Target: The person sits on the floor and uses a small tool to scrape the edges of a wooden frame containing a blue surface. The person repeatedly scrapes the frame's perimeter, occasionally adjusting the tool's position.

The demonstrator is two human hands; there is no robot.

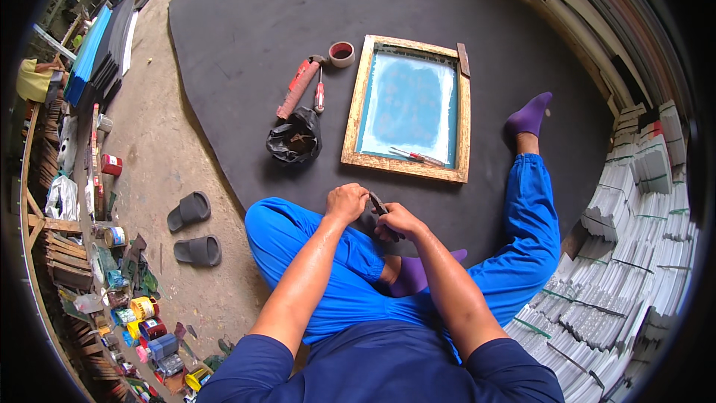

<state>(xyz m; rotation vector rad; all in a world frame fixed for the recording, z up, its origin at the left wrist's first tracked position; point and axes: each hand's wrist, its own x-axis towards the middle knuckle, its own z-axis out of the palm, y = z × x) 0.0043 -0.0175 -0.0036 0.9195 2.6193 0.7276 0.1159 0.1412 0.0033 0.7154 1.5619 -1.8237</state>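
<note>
While the left hand (347,201) and right hand (398,222) meet above the blue trousers (294,242), a dark hand tool (378,203), plier-like from where I stand, sits between them. Clock faces run from the hands, 12 straight ahead.

Right fingers: curled tight round the tool's lower end, its tip angled toward 11. Left fingers: bent inward, little gap showing, tips right by the tool's upper end; can't tell if they pinch the tip or some small piece.

Step in hand, my read: close two-handed work with or on that tool, off the wooden frame (350,116). Frame lies flat on the dark mat (231,37) at 12 to 1, blue-and-white panel (406,101) inside, red-handled screwdriver (419,157) lying across its near edge, within reach at 1.

Others: black bag (283,151), mouth open, at 10 to 11; red tube-shaped tool (298,88) at 11; tape roll (341,54) past it, nearer 12. Dark slippers (198,251) off the mat at 9.

Next move likely calls for a steady right grip and left fingertips clear of the tool's tip.
</note>
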